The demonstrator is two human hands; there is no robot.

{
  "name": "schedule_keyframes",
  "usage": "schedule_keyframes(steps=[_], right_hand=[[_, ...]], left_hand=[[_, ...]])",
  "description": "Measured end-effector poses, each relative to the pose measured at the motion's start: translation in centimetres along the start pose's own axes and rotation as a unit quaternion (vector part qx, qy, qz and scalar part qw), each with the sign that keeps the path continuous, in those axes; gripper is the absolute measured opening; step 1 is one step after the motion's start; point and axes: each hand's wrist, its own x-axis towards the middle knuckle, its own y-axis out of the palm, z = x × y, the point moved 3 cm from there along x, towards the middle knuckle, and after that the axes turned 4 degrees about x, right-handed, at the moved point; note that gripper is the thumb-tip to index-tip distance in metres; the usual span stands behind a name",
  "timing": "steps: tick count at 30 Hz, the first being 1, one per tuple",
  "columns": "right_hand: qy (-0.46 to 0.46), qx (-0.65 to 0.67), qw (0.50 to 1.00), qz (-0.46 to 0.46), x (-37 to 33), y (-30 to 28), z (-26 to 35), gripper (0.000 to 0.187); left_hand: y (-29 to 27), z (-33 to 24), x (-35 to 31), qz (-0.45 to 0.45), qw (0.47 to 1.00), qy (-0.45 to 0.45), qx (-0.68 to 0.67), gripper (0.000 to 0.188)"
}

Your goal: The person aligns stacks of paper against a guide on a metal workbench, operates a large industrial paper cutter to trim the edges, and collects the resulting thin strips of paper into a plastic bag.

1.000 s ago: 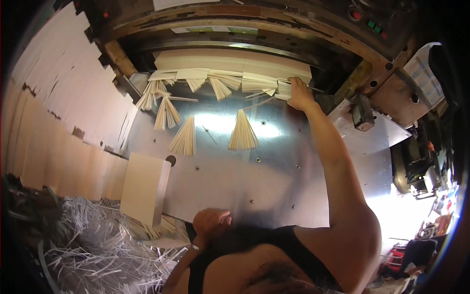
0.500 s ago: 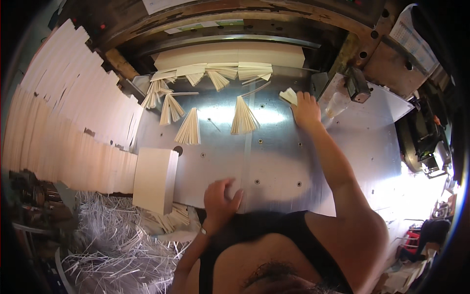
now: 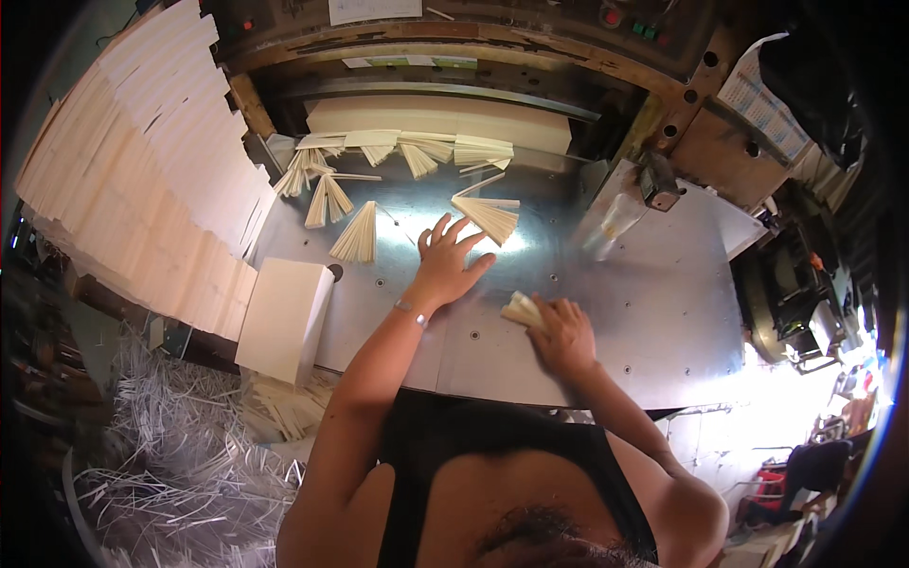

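My left hand [image 3: 449, 267] reaches over the metal table [image 3: 417, 350], open, its fingers spread and holding nothing. Its fingertips are beside a fanned bundle of cream paper strips [image 3: 489, 220]; whether they touch it I cannot tell. Closer to me, my right hand [image 3: 566, 339] is closed on a small bundle of paper strips [image 3: 521, 310], whose end sticks out past the fingers to the left. Another fan of strips [image 3: 356, 237] lies left of my left hand. Several more loose bundles [image 3: 426, 156] line the back, against a long paper stack [image 3: 426, 115] under the machine's beam.
A tall mass of stacked paper [image 3: 142, 189] rises at the left, with a separate block of paper [image 3: 280, 314] at the table's left edge. Thin paper offcuts [image 3: 189, 454] heap below it. On the right stand a metal block [image 3: 658, 182] and a translucent object [image 3: 611, 225].
My right hand has drawn its bundle from the back right toward me. My left hand has moved forward from the near edge, fingers spreading. The fan near it has turned, its spread end now rightward.
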Motion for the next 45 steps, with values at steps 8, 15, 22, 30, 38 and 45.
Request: schedule_keyframes(steps=[8, 15, 22, 30, 38, 45], right_hand=[[-0.138, 0.106, 0.982, 0.068, 7.1, 4.4, 4.5, 0.065], [-0.022, -0.003, 0.99, 0.143, 26.8, 6.7, -1.3, 0.113], [-0.006, -0.094, 0.981, 0.169, 37.2, 8.5, -7.1, 0.124], [0.035, -0.004, 0.998, 0.059, 32.8, 8.9, -11.0, 0.083], [-0.051, -0.011, 0.997, -0.054, 19.1, 7.1, -4.8, 0.075], [-0.077, -0.02, 0.996, 0.026, 20.8, 4.7, 4.5, 0.094]], left_hand=[[-4.0, 1.5, -8.7, -0.081, 0.995, -0.062, -0.021, 0.055], [-5.3, 0.6, -14.0, -0.053, 0.993, -0.095, -0.048, 0.064], [-5.0, 0.7, -13.5, -0.046, 0.99, -0.129, -0.029, 0.066], [-5.0, 1.2, -12.6, -0.046, 0.991, -0.119, -0.027, 0.065], [-4.6, 0.9, -13.4, -0.02, 0.991, -0.134, -0.024, 0.068], [-4.5, 0.8, -13.8, -0.012, 0.99, -0.141, 0.002, 0.071]])
